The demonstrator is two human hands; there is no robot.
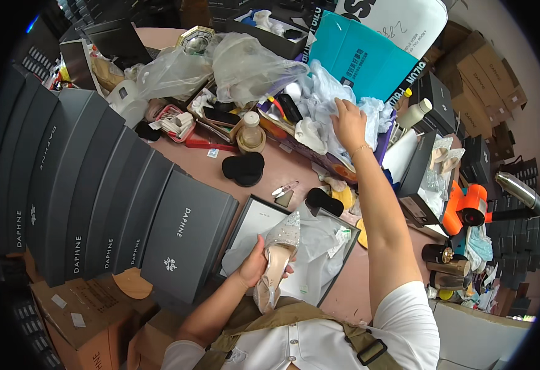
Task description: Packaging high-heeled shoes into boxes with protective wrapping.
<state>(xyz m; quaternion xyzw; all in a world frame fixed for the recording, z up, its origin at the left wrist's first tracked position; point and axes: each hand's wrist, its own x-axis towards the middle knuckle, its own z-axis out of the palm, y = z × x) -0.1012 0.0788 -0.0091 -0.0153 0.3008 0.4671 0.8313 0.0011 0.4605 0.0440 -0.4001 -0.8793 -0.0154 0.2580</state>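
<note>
My left hand [253,269] is closed around a pointed, glittery silver shoe [278,259], its pale insole facing up and its toe pointing away from me. Beneath the shoe lies an opened shoebox [254,216] with white tissue paper [310,271] spread inside. My right hand [349,126] is stretched out over a purple-edged box [319,161], its fingers apart and touching a heap of whitish-blue crumpled cloth or paper [322,86]. How far the fingertips sink into the heap is hidden.
A row of dark grey shoeboxes [186,231] leans along the left. An orange heat gun [467,206] stands at right, near an open box of shoes [427,179]. A bottle [251,132], a black pad [243,168] and plastic bags [251,65] occupy the table's far side.
</note>
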